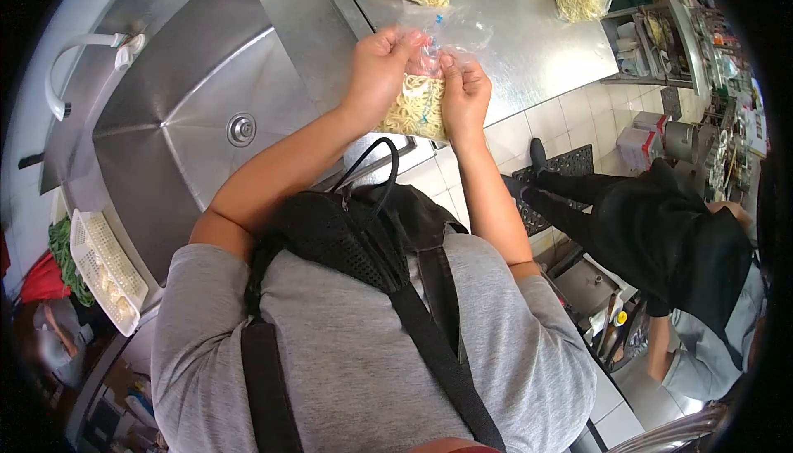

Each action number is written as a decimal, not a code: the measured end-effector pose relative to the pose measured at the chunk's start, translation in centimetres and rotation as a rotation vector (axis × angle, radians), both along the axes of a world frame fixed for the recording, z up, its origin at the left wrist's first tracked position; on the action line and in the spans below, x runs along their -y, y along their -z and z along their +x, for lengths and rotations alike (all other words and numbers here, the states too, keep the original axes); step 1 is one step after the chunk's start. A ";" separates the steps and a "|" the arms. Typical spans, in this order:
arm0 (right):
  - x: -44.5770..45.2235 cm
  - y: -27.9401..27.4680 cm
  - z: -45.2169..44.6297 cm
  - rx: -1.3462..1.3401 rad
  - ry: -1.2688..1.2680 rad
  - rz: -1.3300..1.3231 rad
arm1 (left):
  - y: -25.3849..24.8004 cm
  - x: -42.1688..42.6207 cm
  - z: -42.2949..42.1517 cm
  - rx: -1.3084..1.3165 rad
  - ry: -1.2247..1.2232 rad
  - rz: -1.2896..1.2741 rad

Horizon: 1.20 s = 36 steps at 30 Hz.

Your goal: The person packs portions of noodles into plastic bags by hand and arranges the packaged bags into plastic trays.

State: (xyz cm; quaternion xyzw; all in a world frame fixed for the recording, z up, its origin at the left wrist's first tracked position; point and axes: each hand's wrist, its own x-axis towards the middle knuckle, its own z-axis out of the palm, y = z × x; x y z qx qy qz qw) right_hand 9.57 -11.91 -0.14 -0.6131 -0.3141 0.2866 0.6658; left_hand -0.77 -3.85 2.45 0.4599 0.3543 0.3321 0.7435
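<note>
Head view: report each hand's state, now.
Left hand: closed, pinching the clear plastic bag of noodles above the noodles.
Right hand: closed, pinching the same bag.

Blue marks (426,106) on held bag (406,113) unreadably small.

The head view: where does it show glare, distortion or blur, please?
Head view: bright glare on the steel table; same view: dark rounded border and bowed lines near the edges; head view again: far-left person blurred, bag of noodles clearer.
</note>
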 end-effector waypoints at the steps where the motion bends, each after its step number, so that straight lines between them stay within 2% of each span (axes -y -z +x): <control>1: 0.0 0.2 0.2 0.027 -0.014 -0.040 | 0.4 -0.2 0.2 -0.045 0.004 -0.003; 4: -0.5 -0.7 1.3 0.205 0.013 0.025 | 0.0 -0.4 1.4 0.040 -0.055 0.114; 7: -0.6 -4.6 2.7 0.260 -0.021 0.288 | -2.6 -1.2 2.2 0.260 -0.030 0.543; 8: -0.1 -5.7 2.9 0.274 -0.047 0.363 | -2.4 -1.4 1.9 0.211 0.043 0.599; 9: 0.7 -5.7 3.4 0.382 -0.038 0.279 | -2.1 -1.9 1.4 0.163 0.117 0.657; 10: 1.4 -4.9 3.5 0.353 -0.073 0.219 | -1.9 -2.4 0.7 0.116 0.191 0.716; 11: 2.3 -3.2 3.6 0.325 -0.107 0.163 | -1.7 -2.3 -0.3 -0.072 0.283 0.721; 14: 4.2 1.2 2.7 0.125 -0.230 -0.001 | 1.5 -1.1 -1.7 0.022 0.422 0.156; 19: 3.8 -0.6 2.1 -0.363 -0.311 -0.273 | 2.5 -1.3 -2.2 -0.205 0.492 -0.090; 23: 2.8 0.5 3.4 -0.472 -0.345 -0.342 | 1.4 -2.3 -1.3 -0.333 0.570 -0.122; 27: 3.4 -0.3 3.3 -0.413 -0.370 -0.356 | -0.2 -2.0 -1.6 -0.303 0.619 -0.088; 30: 4.8 -2.5 4.1 0.010 -0.459 -0.197 | -3.4 -2.6 -1.2 -0.184 0.651 -0.032; 31: 4.8 -3.7 4.2 0.028 -0.426 -0.161 | -4.3 -2.7 -1.2 -0.123 0.650 0.011; 34: 3.3 -5.1 5.5 0.327 -0.389 -0.066 | -5.4 -3.4 -1.1 -0.012 0.646 0.076; 35: 2.8 -5.0 5.7 0.142 -0.422 -0.198 | -6.5 -3.6 -1.1 -0.007 0.632 0.098; 36: 2.3 -4.6 5.8 0.151 -0.444 -0.206 | -7.1 -3.8 -1.1 -0.002 0.619 0.120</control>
